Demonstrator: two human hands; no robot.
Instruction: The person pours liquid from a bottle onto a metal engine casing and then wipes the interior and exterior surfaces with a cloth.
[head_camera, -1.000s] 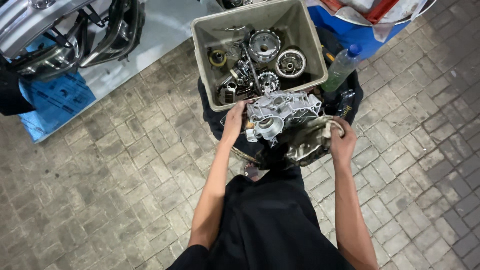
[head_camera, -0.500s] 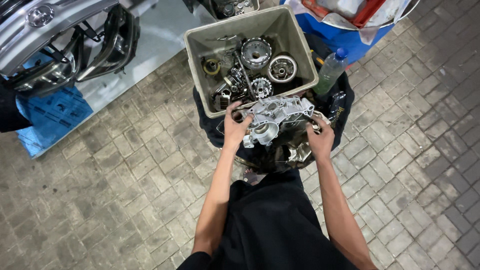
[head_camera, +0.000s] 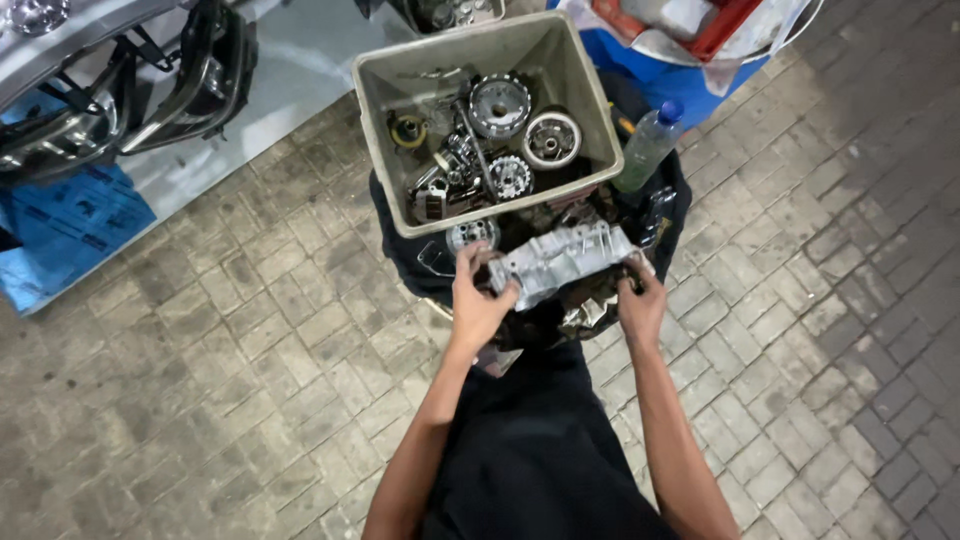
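A silver cast-metal engine casing (head_camera: 560, 258) is held between both my hands, tipped on its edge just in front of a beige plastic tub (head_camera: 380, 160). My left hand (head_camera: 478, 300) grips its left end. At the casing's right end my right hand (head_camera: 640, 303) closes on it, above a dirty rag (head_camera: 585, 312). The tub holds several round metal engine parts, among them a clutch basket (head_camera: 499, 102) and gears. Casing and tub rest over a dark cloth (head_camera: 410, 255) on the brick paving.
A clear bottle with a blue cap (head_camera: 646, 148) stands right of the tub. A blue drum (head_camera: 690, 70) with rags sits behind it. Motorcycle body panels (head_camera: 130, 90) and a blue sheet (head_camera: 60, 225) lie at the upper left. Grey paving surrounds everything.
The casing has been turned from face-up onto its edge and lowered slightly toward me. My right hand moved from the rag onto the casing's right end.
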